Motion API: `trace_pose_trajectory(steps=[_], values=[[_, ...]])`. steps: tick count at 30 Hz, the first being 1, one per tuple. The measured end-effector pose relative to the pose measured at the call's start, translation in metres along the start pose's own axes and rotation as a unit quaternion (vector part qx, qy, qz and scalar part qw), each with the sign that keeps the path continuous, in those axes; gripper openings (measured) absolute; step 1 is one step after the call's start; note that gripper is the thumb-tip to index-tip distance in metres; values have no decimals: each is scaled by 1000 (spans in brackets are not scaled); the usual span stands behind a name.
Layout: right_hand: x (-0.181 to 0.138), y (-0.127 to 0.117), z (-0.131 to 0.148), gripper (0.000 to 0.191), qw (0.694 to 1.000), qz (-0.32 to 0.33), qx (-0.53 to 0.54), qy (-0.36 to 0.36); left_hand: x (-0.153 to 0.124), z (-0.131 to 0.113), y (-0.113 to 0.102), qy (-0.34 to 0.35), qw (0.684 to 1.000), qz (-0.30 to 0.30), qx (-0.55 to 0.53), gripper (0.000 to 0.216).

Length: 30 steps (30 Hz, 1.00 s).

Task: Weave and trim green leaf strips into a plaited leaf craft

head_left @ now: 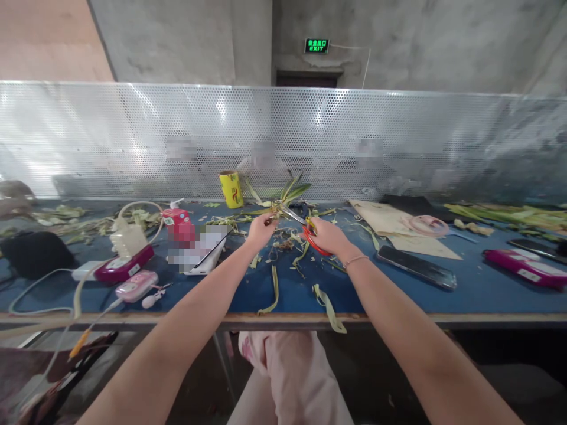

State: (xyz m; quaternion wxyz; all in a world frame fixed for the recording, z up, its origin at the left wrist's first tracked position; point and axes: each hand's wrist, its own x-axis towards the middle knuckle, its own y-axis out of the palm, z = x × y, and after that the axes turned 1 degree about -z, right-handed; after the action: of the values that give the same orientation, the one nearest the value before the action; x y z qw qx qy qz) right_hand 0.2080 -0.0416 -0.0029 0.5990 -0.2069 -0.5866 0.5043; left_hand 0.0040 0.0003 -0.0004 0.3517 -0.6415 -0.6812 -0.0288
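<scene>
Over the middle of the blue table (248, 295), my left hand (262, 229) is closed on the base of a small leafy plant (290, 192), whose green leaves fan up and to the right. My right hand (326, 236) grips a pair of scissors (313, 237) with red handles. The scissors' metal blades point left and reach the plant's base beside my left fingers. Whether the blades are parted I cannot make out. Dry leaf strips and brown scraps (286, 245) lie beneath both hands.
Left stand a pink pump bottle (178, 224), a propped phone (206, 251) and cabled devices (137, 285). A yellow roll (231, 189) stands behind. To the right lie a dark phone (416, 267), brown paper (390, 224) and a purple device (525, 267). A perforated metal screen (310, 130) closes the back.
</scene>
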Motion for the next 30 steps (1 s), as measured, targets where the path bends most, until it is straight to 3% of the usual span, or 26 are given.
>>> trace_pose_trajectory(steps=[7, 11, 21, 30], values=[[-1, 1, 7, 48, 999, -51, -8, -6, 3, 4, 0, 39, 998, -26, -53, 26], [0, 1, 6, 48, 998, -52, -15, -14, 2, 0, 0, 27, 997, -44, -60, 21], [0, 2, 9, 54, 999, -46, -25, -16, 1, 4, 1, -4, 992, -40, -121, 35], [3, 4, 10, 45, 997, -68, -25, -21, -3, -1, 2, -9, 987, -53, -148, 39]])
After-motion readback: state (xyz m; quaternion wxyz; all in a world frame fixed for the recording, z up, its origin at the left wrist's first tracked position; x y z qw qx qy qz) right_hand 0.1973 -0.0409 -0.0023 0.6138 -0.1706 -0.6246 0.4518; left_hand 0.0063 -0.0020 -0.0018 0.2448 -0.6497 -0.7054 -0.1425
